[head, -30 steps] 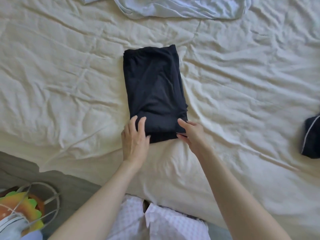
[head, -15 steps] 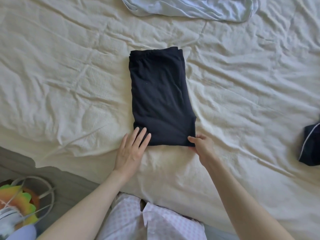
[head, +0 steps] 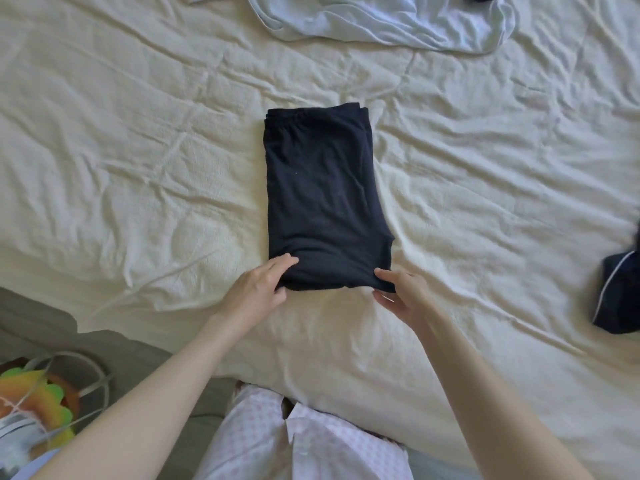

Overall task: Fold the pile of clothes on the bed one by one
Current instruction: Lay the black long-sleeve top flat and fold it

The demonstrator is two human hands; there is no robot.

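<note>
Nearest to me, below my forearms, my pink-and-white checked top (head: 311, 441) is showing at the bottom of the view, and off beyond my left elbow a wire basket (head: 69, 379) is sitting on the grey floor (head: 145, 351) with something orange and green (head: 34, 393) in it; I cannot tell what that is.

My left hand (head: 258, 292) is pinching the near left corner of the folded dark navy garment (head: 322, 199), thumb lying on top of the cloth and the fingers curling under its edge. My right hand (head: 401, 294) is gripping the near right corner the same way, thumb on top, fingers tucked below the hem. Both grips are narrow, closing on the fabric alone. The near edge is bunching a little between my two hands.

From my grip the garment is stretching straight away from me as a tidy upright rectangle, lying flat on the cream, wrinkled bedsheet (head: 138, 168), with what looks like an elastic waistband at its far end.

Well to the right of my right hand, apart from the garment, another dark navy piece with white piping (head: 620, 299) is lying at the frame's edge, partly cut off.

Farthest from my hands, beyond the far end of the folded garment and a little to the right, a crumpled pale blue cloth (head: 398, 22) is spreading across the top of the bed.
</note>
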